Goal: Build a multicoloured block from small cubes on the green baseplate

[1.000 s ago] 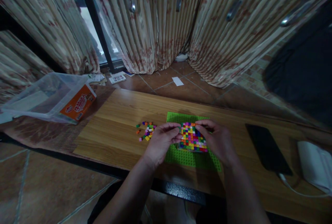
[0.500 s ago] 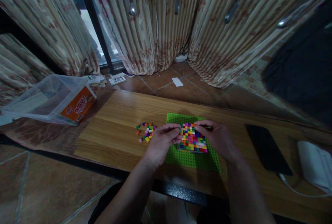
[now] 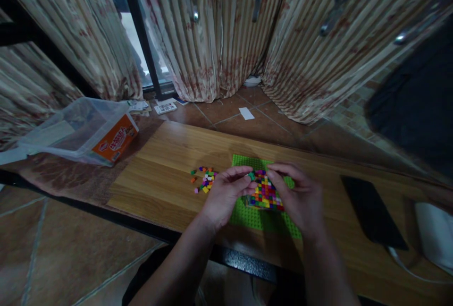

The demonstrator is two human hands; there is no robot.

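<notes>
One green brick (image 3: 251, 175) pinched in left hand (image 3: 226, 192); right hand (image 3: 300, 192) narrow at multicolored brick block (image 3: 264, 193), hold unclear.

A phone (image 3: 373, 211) with a cable (image 3: 417, 276) and a white object (image 3: 437, 235) lie on the counter (image 3: 159, 174); left, a bin (image 3: 79, 154); beyond, curtains (image 3: 212, 37) and paper (image 3: 246, 113) on the floor (image 3: 274, 124)

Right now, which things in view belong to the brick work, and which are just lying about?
In the job:
green brick in the left fingers
brick stack
baseplate
loose bricks

Apparently just lying about:
phone
white item beyond it, far right
clear bin
card on the floor
</notes>
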